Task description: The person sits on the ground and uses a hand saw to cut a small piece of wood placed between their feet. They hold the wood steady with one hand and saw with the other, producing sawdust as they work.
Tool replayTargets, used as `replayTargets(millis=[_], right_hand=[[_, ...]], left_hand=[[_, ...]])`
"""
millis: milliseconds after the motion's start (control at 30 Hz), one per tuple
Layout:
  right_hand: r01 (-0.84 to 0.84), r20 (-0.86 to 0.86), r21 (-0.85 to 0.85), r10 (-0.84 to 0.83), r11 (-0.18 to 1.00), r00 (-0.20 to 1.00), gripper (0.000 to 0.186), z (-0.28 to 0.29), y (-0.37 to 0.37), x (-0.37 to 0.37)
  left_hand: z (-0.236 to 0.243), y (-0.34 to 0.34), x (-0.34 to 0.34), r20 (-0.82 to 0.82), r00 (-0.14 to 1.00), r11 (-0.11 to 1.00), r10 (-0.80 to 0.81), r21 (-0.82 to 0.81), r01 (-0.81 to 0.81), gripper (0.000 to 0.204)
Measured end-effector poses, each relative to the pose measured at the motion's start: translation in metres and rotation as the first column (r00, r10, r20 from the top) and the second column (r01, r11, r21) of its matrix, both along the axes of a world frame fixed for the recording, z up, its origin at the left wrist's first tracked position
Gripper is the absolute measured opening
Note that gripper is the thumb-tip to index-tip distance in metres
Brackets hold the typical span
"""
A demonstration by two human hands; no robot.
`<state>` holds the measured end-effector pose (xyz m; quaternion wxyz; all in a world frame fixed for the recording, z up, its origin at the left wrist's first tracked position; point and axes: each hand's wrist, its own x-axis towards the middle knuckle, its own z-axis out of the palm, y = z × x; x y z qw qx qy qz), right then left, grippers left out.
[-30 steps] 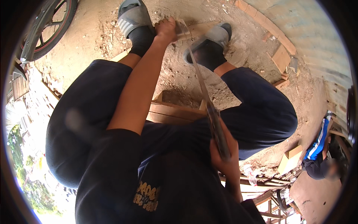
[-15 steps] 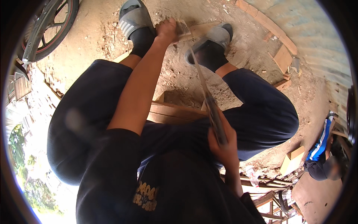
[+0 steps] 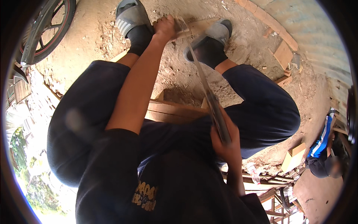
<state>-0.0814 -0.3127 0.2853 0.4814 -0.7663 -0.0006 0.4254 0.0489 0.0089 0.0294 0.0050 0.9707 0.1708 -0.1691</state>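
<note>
My left hand (image 3: pixel 164 28) is closed around the near end of a pale wooden piece (image 3: pixel 182 27) low over the dirt floor, between my feet. A wooden strip (image 3: pixel 204 25) continues from there toward my right foot. In my right hand (image 3: pixel 227 140), closed around its dark grip, is a long, narrow-bladed tool (image 3: pixel 205 82). Its blade slants up and left, its tip close to the wooden piece. The blade shows nearly edge-on, so I cannot tell whether it is a saw or a machete.
Sandalled feet (image 3: pixel 130 20) flank the work. A wooden board (image 3: pixel 175 112) lies before my lap. A wheel (image 3: pixel 56 33) stands at upper left, a corrugated sheet wall (image 3: pixel 309 33) at upper right. Another person (image 3: pixel 320 160), a carton (image 3: pixel 293 157) and a plastic bottle (image 3: pixel 253 173) are at lower right.
My right hand and the tool have shifted slightly right, toward my body. My left hand keeps hold of the wooden piece, and the whole view has moved a little.
</note>
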Motion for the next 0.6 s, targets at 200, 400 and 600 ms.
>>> replayTargets(millis=[200,400,600], right_hand=[[-0.072,0.310,0.054,0.052,0.996,0.949,0.059,0.008,-0.027,-0.021],[-0.032,0.125,0.060,0.024,0.998,0.992,0.056,-0.009,0.005,0.001],[0.009,0.082,0.088,-0.016,0.996,0.997,0.056,0.014,-0.013,-0.013]], left_hand=[[0.009,-0.007,0.003,-0.088,0.996,1.000,0.006,0.016,-0.005,0.071],[0.008,0.005,0.001,-0.072,0.997,0.998,0.028,-0.050,-0.032,0.074],[0.006,-0.006,0.004,-0.066,0.998,1.000,0.023,0.008,-0.023,0.074]])
